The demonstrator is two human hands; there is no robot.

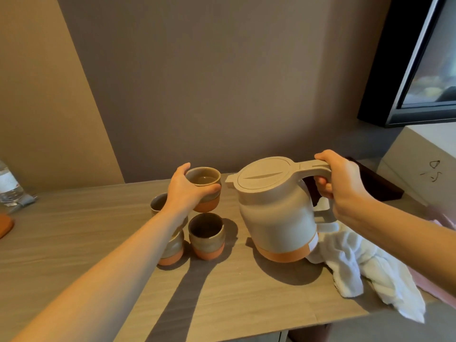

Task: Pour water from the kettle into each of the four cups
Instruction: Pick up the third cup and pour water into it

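My right hand (pixel 341 183) grips the handle of a grey kettle (pixel 276 213) with an orange base band; its lid is closed and its spout points left. My left hand (pixel 187 188) holds a grey and terracotta cup (pixel 204 180) lifted off the table beside the spout, with liquid visible inside. A second cup (pixel 206 236) stands below it with a dark inside. A third cup (pixel 172 250) is partly hidden under my left forearm. The rim of a fourth cup (pixel 158 202) shows behind my wrist.
A white cloth (pixel 370 267) lies crumpled to the right of the kettle. A plastic water bottle (pixel 8 183) stands at the far left, an orange object (pixel 5 224) below it. A dark tray (pixel 370 180) and a white box (pixel 424 166) sit at the back right.
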